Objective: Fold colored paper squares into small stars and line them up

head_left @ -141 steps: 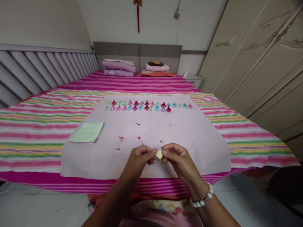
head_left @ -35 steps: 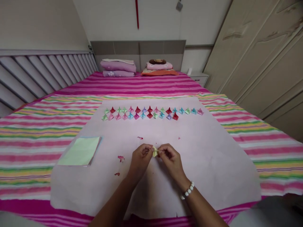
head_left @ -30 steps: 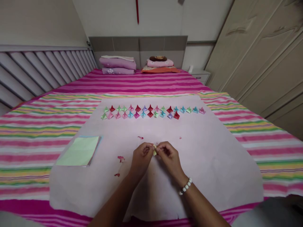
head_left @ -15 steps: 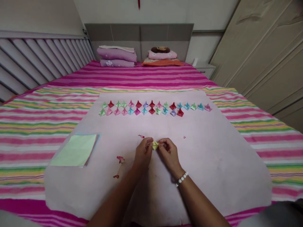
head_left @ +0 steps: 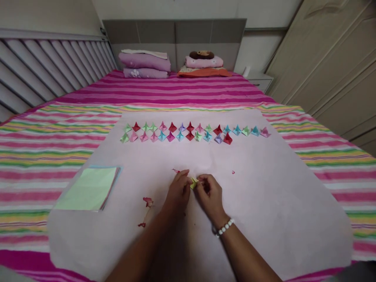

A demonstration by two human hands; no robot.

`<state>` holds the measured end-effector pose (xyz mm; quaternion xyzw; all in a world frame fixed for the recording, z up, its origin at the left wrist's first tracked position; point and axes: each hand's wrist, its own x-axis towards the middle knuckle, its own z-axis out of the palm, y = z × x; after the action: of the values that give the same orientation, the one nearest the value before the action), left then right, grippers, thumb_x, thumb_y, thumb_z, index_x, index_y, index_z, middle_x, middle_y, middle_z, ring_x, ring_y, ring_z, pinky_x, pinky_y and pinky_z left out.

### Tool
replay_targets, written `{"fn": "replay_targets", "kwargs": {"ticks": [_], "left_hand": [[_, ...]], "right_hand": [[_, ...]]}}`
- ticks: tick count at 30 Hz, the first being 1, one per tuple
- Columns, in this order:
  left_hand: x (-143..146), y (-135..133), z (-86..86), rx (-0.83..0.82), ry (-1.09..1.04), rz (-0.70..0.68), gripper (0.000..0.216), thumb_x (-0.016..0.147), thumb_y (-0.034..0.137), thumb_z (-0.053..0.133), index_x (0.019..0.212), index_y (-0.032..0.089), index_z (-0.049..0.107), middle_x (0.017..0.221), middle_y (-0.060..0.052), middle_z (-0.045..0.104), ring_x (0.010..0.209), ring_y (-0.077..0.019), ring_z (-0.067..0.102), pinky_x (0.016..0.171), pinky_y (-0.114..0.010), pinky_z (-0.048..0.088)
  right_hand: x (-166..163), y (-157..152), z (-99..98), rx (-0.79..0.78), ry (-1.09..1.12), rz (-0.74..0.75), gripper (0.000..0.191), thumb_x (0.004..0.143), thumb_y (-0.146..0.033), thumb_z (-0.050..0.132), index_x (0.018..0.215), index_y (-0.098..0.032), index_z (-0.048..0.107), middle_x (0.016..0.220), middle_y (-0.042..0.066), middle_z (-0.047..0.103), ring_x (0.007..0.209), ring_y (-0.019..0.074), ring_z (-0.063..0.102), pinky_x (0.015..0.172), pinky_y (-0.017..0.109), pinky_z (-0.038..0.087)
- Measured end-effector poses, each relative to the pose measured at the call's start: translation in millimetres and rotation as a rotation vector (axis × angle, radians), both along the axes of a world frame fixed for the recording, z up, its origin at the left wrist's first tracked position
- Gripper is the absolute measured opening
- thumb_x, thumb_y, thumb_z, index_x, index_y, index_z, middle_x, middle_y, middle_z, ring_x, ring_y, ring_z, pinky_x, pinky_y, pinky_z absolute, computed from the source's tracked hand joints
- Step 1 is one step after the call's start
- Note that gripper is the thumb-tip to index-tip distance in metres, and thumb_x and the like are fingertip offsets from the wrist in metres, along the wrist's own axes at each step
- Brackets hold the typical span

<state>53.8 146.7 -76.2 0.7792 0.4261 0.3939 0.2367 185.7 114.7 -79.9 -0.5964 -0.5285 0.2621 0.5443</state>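
Observation:
A small folded yellow paper boat (head_left: 193, 183) is pinched between my two hands, just above the white sheet (head_left: 264, 203). My left hand (head_left: 178, 191) grips its left side with thumb and fingers. On the opposite side, the fingertips of my right hand (head_left: 210, 192) are closed on its edge; a bracelet of white beads (head_left: 225, 228) circles that wrist. Farther off, two rows of small folded paper boats (head_left: 190, 136) in red, pink, green, blue and purple run across the sheet. To the left lies a stack of square coloured paper (head_left: 89, 188), light green on top.
Red marks (head_left: 148, 202) show on the sheet left of my left arm, with a smaller one (head_left: 233, 172) to the right. A striped bedspread (head_left: 35, 164) surrounds the sheet. Folded bedding (head_left: 143, 64) rests by the headboard (head_left: 158, 33); a white rail (head_left: 55, 64) runs along the left.
The yellow paper boat has tilted and turned between my fingers, and its folds look different. Both hands stay close together around it. The whole view has shifted slightly.

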Motion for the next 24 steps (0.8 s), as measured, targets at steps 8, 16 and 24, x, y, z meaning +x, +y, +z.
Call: {"fn": "replay_targets", "kwargs": {"ticks": [8, 16, 24], "left_hand": [[6, 2, 2.6, -0.022, 0.096, 0.072, 0.022, 0.072, 0.001, 0.05, 0.082, 0.018, 0.059, 0.114, -0.013, 0.061, 0.114, -0.0252, 0.057, 0.095, -0.043, 0.049], [13, 6, 4.1, -0.003, 0.135, 0.096, 0.023, 0.068, -0.001, 0.053, 0.079, 0.018, 0.063, 0.102, -0.01, 0.065, 0.108, -0.0244, 0.06, 0.093, -0.04, 0.05], [15, 9, 2.1, -0.026, 0.131, 0.104, 0.016, 0.076, 0.006, 0.055, 0.074, 0.019, 0.065, 0.095, -0.008, 0.067, 0.104, -0.0223, 0.061, 0.093, -0.038, 0.049]], "right_hand": [[1, -1, -4.0, 0.061, -0.156, -0.03, 0.011, 0.083, -0.019, 0.052, 0.091, -0.019, 0.058, 0.083, 0.003, 0.063, 0.07, 0.0172, 0.058, 0.063, 0.029, 0.048], [4, 2, -1.1, 0.171, -0.188, -0.002, 0.015, 0.083, -0.014, 0.049, 0.09, -0.02, 0.061, 0.087, 0.006, 0.063, 0.085, 0.0218, 0.056, 0.076, 0.037, 0.046], [5, 6, -6.3, 0.2, -0.148, 0.033, 0.023, 0.078, -0.008, 0.045, 0.08, -0.021, 0.064, 0.091, 0.006, 0.062, 0.091, 0.022, 0.055, 0.081, 0.038, 0.045]]}}
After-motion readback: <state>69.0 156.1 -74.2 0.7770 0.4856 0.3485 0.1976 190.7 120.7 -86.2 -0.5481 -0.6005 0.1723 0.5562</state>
